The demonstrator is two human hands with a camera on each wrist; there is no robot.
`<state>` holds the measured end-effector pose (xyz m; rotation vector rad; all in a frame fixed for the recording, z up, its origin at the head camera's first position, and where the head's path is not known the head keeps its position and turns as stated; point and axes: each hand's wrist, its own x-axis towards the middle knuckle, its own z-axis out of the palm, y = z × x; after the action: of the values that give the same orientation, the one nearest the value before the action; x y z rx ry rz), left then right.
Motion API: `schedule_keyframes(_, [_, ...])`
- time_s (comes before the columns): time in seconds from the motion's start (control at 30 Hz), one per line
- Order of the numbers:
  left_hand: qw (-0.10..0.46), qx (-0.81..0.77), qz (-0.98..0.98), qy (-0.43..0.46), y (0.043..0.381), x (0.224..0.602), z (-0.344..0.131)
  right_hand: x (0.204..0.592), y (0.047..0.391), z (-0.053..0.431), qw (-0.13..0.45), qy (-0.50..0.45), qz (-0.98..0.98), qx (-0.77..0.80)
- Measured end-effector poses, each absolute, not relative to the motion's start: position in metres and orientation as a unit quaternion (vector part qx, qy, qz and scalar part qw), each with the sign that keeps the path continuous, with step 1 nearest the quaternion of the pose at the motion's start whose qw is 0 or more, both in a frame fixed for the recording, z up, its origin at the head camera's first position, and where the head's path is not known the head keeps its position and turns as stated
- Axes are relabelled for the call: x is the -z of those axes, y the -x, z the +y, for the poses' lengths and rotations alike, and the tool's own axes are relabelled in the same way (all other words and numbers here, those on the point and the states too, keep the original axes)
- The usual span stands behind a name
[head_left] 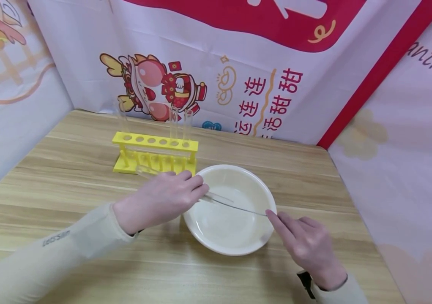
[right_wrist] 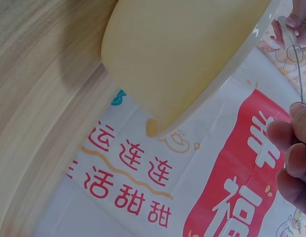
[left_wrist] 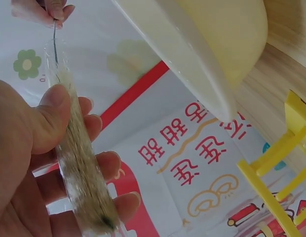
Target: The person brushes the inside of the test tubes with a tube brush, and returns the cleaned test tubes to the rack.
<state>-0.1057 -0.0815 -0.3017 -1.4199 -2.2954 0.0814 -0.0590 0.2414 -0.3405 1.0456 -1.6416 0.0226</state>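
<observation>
Glass in hand: curling the left hand [head_left: 166,194] around a test tube [left_wrist: 80,153] with a brush [left_wrist: 91,192] inside, above the left rim of a cream basin [head_left: 227,226]; pinching the wire handle [head_left: 244,209] in the right hand [head_left: 305,236]; facing a yellow rack [head_left: 157,145] on a wood-grain table [head_left: 315,190].

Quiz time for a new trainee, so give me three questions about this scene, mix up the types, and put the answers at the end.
1. How many clear tubes stand in the yellow rack?

2. What does the right hand pinch?
A. The bowl's rim
B. The brush wire
C. The yellow rack

3. True or false: the bristles are inside the held tube, which the left hand grips.

Key: 1. Three; 2. B; 3. True.
</observation>
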Motion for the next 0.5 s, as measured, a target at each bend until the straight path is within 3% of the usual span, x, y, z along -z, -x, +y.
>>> schedule_keyframes(0.5, [0.256, -0.038, -0.818, 0.514, 0.101, 0.306, -0.069, 0.333, 0.059, 0.23, 0.556, -0.458, -0.693, 0.023])
